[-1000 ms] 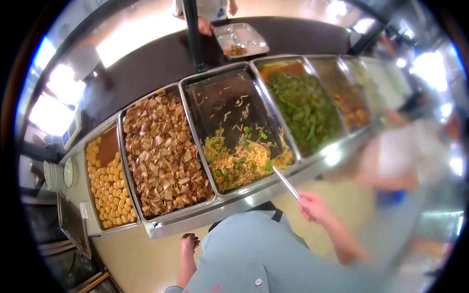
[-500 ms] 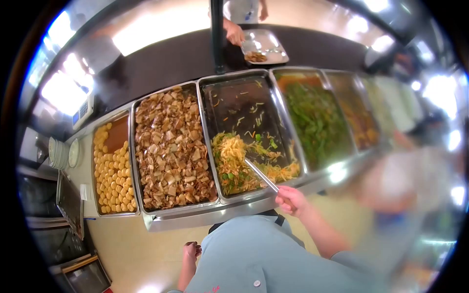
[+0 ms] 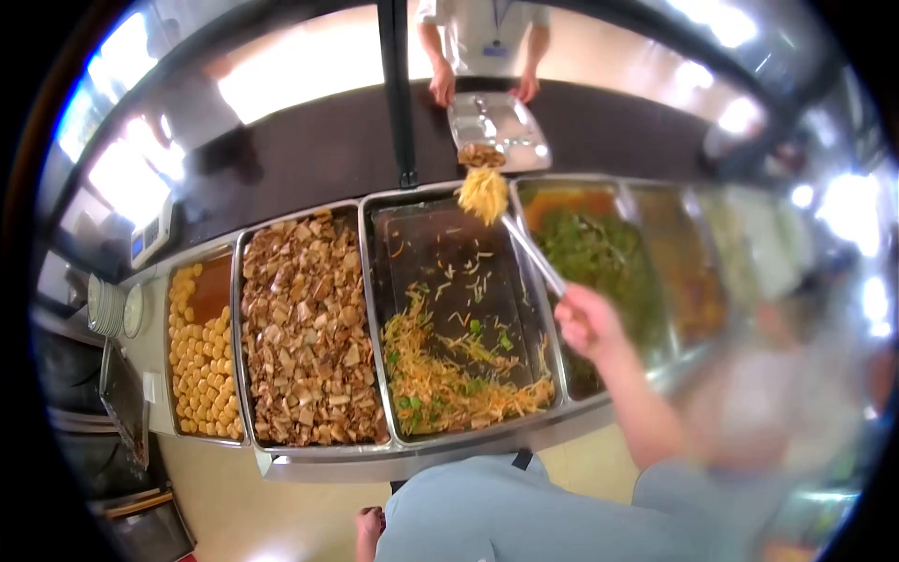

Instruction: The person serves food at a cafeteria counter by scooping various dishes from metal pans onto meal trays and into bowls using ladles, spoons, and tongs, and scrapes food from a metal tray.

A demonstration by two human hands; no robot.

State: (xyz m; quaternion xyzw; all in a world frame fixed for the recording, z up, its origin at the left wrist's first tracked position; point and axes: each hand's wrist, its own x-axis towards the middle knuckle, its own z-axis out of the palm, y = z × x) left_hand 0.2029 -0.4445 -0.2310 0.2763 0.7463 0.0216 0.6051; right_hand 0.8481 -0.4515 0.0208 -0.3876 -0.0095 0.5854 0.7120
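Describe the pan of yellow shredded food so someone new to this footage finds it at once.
Beside the long dark brown counter runs a row of rectangular steel food pans. Find the pan between the heap of brown chopped chunks and the green leafy vegetables. Unlike either neighbour, its far half is dark and nearly bare, with yellow shredded food gathered nearest the wearer.

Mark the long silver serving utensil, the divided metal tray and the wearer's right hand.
Long silver serving utensil (image 3: 535,254): head view, middle of handle.
Divided metal tray (image 3: 516,125): head view, bare surface.
Right hand (image 3: 589,321): head view, middle of it.
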